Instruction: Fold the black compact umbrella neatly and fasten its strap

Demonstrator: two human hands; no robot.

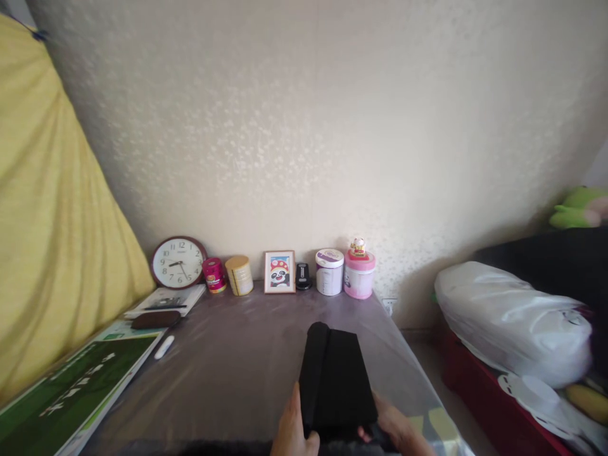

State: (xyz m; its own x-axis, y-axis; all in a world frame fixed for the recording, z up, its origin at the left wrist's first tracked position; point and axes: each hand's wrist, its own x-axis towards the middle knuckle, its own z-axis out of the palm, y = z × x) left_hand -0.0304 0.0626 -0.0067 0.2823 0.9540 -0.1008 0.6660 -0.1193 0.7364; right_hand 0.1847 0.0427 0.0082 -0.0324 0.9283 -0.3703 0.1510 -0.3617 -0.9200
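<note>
The black case [339, 380], lower centre, looks light, stiffish, best held by its sides, where left hand [294, 425] and right hand [395, 424] grip it.

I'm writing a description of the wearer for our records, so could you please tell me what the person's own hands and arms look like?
The left hand and right hand are bare, without gloves. No sleeves, cables or markings show. The lower edge cuts off most of both arms, and parts of both hands are hidden, so rings can't be ruled out.
</note>
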